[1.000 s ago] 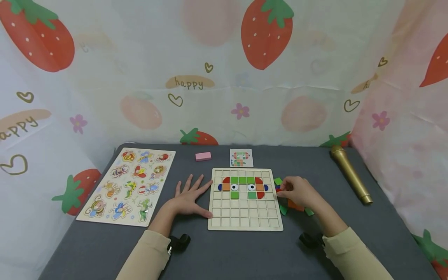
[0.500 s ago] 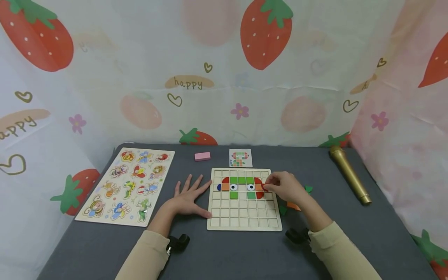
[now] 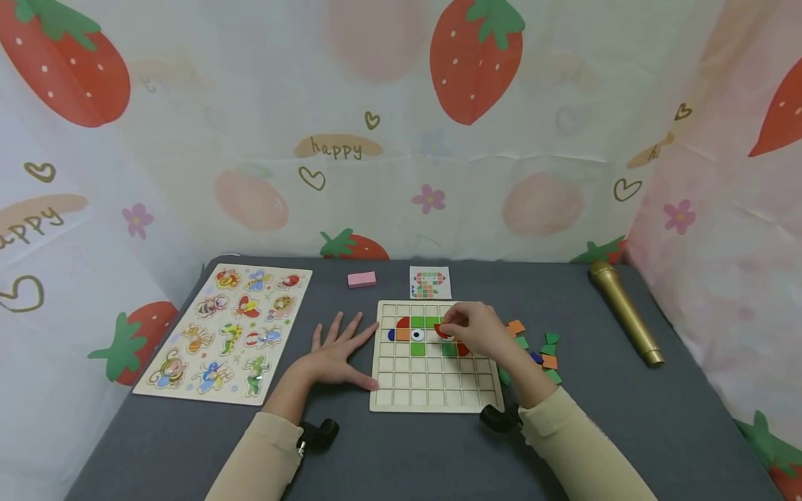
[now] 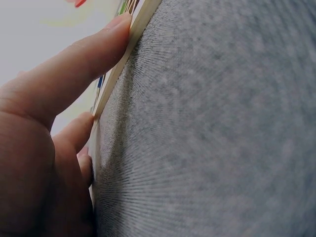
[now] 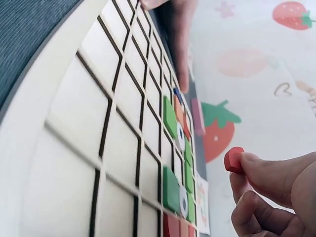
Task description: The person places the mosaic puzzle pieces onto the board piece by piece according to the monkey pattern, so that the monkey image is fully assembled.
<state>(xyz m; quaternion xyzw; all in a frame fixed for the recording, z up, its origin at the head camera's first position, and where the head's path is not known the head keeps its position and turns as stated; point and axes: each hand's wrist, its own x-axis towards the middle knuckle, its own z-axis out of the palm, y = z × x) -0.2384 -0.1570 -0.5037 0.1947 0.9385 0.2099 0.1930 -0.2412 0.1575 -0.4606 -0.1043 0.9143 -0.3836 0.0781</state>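
Note:
A wooden grid board [image 3: 432, 383] lies on the grey table, several coloured tiles set in its upper cells, among them green squares [image 3: 418, 349] and a white eye tile [image 3: 417, 335]. My right hand [image 3: 479, 330] is over the board's upper right part, pinching a small red tile [image 5: 233, 160] between thumb and finger. In the right wrist view that tile has a curved side and is held clear of the grid. My left hand [image 3: 335, 358] spreads its fingers at the left side, thumb and index fingertip touching the board's edge [image 4: 116, 74]. The right hand hides some tiles.
Loose green and orange tiles [image 3: 549, 362] lie right of the board. Behind it are a small pattern card [image 3: 429, 283] and a pink block [image 3: 361, 280]. An insect-picture board [image 3: 216, 355] is at left, a gold cylinder [image 3: 626, 313] at right. Strawberry-print cloth surrounds the table.
My right hand has moved left from the loose tiles onto the board, carrying the red tile. More of the loose tiles now show. The left hand has stayed in place.

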